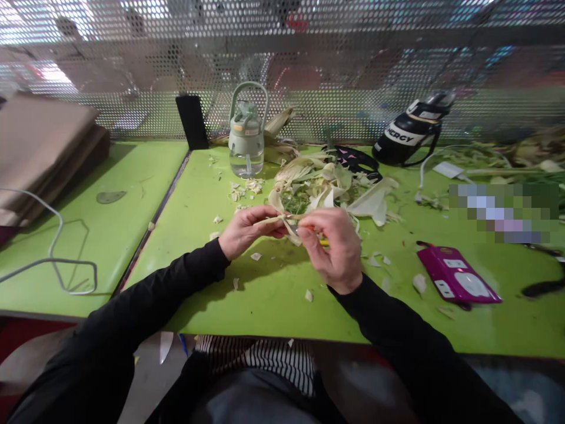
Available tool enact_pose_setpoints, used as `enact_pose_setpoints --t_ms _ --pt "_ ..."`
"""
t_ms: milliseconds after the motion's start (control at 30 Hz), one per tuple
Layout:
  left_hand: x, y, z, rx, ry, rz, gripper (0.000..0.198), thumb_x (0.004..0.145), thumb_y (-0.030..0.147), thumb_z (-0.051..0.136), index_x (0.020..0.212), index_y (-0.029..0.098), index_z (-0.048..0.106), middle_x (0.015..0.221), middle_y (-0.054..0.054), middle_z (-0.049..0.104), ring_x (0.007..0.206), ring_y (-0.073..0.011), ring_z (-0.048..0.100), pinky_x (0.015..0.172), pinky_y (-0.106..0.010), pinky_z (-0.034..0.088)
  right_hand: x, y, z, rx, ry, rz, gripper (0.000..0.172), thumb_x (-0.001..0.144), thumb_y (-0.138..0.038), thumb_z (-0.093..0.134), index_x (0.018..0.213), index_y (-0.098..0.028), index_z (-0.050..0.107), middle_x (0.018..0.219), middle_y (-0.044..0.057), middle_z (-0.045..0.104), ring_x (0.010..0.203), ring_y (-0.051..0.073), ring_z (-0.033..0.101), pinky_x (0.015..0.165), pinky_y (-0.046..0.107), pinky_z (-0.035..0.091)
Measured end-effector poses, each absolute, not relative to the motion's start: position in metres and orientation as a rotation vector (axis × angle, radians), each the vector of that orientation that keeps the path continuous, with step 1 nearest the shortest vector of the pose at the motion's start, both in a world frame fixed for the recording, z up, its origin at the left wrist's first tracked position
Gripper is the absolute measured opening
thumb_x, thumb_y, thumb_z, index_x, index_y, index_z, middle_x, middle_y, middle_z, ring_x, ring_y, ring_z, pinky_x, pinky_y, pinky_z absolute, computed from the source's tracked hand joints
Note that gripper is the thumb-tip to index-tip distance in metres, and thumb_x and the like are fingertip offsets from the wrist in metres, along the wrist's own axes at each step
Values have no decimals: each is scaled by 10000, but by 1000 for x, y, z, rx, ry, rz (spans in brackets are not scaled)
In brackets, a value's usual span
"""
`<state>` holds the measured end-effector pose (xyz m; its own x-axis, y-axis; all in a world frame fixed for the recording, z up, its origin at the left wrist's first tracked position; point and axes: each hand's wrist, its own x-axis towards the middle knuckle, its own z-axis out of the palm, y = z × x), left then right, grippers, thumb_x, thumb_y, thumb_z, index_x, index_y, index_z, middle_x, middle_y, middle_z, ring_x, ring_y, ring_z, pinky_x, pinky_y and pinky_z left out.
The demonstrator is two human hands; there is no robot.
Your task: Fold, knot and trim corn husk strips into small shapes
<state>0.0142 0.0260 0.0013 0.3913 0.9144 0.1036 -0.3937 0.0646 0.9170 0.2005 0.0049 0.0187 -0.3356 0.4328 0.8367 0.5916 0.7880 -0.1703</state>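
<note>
Both hands meet over the green table, close to my body. My left hand pinches one end of a thin pale husk strip. My right hand grips the other end, fingers curled, with a bit of orange and yellow showing under them. Just behind the hands lies a pile of pale corn husks with green bits in it. Small husk scraps are scattered round about.
A pale green water bottle and a black phone stand at the back by the perforated metal screen. A magenta device lies at right, a black bag behind it. Cardboard and a wire lie left.
</note>
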Motion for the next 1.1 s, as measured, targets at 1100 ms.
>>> enact_pose_setpoints --t_ms 1100 --pt "12 20 6 1390 463 780 395 840 523 701 881 130 699 771 -25 665 649 -97 653 655 -226 569 201 4 32 -986 -1724 885 203 891 -377 677 772 -214 653 720 -17 608 654 124 557 626 280 474"
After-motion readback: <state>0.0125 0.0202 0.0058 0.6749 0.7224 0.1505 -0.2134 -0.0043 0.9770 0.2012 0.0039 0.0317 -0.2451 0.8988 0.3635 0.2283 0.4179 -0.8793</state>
